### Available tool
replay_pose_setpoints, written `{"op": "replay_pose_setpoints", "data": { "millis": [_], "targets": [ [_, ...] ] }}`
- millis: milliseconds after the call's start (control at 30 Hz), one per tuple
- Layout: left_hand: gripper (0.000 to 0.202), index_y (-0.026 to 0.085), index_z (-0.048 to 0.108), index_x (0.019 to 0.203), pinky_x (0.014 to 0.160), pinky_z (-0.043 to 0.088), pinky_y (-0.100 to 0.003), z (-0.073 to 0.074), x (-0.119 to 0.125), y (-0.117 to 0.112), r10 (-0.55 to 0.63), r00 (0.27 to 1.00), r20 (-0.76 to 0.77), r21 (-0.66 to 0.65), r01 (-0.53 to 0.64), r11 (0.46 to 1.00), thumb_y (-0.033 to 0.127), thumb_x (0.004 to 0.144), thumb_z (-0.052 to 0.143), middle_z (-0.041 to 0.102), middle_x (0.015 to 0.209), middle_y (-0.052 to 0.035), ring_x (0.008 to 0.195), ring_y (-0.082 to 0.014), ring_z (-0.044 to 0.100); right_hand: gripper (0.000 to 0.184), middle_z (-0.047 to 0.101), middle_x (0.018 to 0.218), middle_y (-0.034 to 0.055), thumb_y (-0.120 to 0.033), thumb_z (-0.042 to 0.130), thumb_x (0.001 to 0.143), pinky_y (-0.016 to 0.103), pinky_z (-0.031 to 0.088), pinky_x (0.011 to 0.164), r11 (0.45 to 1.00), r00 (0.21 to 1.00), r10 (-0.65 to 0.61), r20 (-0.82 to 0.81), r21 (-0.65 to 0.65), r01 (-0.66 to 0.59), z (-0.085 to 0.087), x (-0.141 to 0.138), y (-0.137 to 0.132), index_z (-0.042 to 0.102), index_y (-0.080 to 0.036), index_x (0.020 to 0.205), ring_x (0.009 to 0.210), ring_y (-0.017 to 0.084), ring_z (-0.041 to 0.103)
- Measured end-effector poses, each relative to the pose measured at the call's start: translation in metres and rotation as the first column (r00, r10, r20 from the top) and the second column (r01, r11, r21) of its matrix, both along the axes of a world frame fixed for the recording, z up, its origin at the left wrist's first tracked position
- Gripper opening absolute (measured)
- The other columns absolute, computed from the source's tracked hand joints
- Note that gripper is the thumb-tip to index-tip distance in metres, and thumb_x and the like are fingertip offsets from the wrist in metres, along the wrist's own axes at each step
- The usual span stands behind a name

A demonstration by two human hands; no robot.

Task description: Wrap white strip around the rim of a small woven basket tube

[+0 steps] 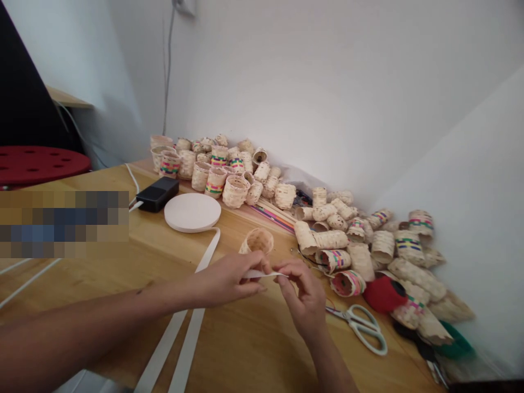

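My left hand (229, 281) and my right hand (305, 297) meet over the wooden table (245, 349). Both pinch a short stretch of white ribbon (262, 274) between fingertips. The ribbon runs from a flat white roll (192, 212) down the table to the near edge and back up to my hands. A small woven basket (257, 241) lies on its side just behind my left hand.
Several small woven baskets (229, 169), some with coloured bands, are piled along the wall from the back to the right. White-handled scissors (362, 326) lie right of my right hand. A black box (158, 194) sits by the roll. A red stool (41, 162) stands at left.
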State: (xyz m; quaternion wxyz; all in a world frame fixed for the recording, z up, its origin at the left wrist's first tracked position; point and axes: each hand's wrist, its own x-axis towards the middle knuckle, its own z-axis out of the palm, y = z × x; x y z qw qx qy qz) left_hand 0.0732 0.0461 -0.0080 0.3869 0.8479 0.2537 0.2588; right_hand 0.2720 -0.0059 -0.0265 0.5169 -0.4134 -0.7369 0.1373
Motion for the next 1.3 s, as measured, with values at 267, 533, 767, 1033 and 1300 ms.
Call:
{"op": "replay_pose_setpoints", "data": {
  "millis": [267, 533, 767, 1033, 1300],
  "targets": [
    [0.025, 0.014, 0.064, 0.079, 0.059, 0.033, -0.018, 0.005, -0.015, 0.030, -0.105, 0.993, 0.052, 0.222, 0.091, 0.971, 0.033, 0.091, 0.051, 0.059, 0.069, 0.0011, 0.063, -0.0092, 0.050, 0.002, 0.066, 0.068, -0.0013, -0.023, 0.064, 0.083, 0.020, 0.046, 0.056, 0.986, 0.958, -0.099, -0.268, -0.155, 0.059, -0.008, 0.008, 0.007, 0.064, -0.021, 0.084, 0.061, 0.012, 0.061],
    [0.030, 0.015, 0.069, 0.076, 0.049, 0.033, -0.016, 0.021, -0.055, 0.068, -0.134, 0.968, -0.211, 0.004, 0.138, 0.990, 0.040, 0.086, 0.057, 0.061, 0.061, 0.0009, 0.051, -0.0076, 0.049, 0.010, 0.063, 0.064, -0.0020, -0.031, 0.067, 0.078, 0.022, 0.045, 0.056, 0.958, 0.921, -0.146, -0.362, -0.283, 0.041, -0.015, 0.010, 0.022, 0.064, -0.021, 0.078, 0.059, 0.012, 0.058],
    [0.024, 0.016, 0.066, 0.077, 0.075, 0.045, -0.023, 0.018, -0.055, 0.073, -0.071, 0.985, -0.155, 0.150, 0.095, 0.984, 0.037, 0.084, 0.058, 0.066, 0.098, -0.0051, 0.086, -0.0154, 0.060, 0.016, 0.067, 0.108, 0.0067, -0.037, 0.066, 0.079, 0.035, 0.048, 0.086, 0.964, 0.915, -0.081, -0.396, -0.263, -0.028, -0.016, 0.004, 0.028, 0.061, -0.021, 0.077, 0.104, 0.021, 0.061],
    [0.024, 0.015, 0.062, 0.074, 0.097, 0.040, -0.033, 0.007, -0.051, 0.078, -0.054, 0.996, -0.067, 0.177, 0.066, 0.982, 0.035, 0.085, 0.057, 0.058, 0.126, -0.0097, 0.117, -0.0220, 0.054, 0.023, 0.060, 0.127, 0.0077, -0.042, 0.067, 0.080, 0.045, 0.035, 0.106, 0.914, 0.844, 0.029, -0.536, -0.327, -0.240, -0.016, -0.005, 0.037, 0.055, -0.023, 0.079, 0.122, 0.023, 0.052],
    [0.017, 0.014, 0.065, 0.078, 0.090, 0.044, -0.029, 0.000, -0.047, 0.081, -0.083, 0.996, -0.017, 0.095, 0.084, 0.992, 0.028, 0.084, 0.058, 0.065, 0.117, -0.0102, 0.105, -0.0198, 0.062, 0.027, 0.067, 0.116, 0.0077, -0.046, 0.067, 0.078, 0.043, 0.047, 0.095, 0.915, 0.845, 0.016, -0.535, -0.333, -0.228, -0.017, -0.007, 0.038, 0.055, -0.022, 0.077, 0.108, 0.023, 0.062]
  ]
}}
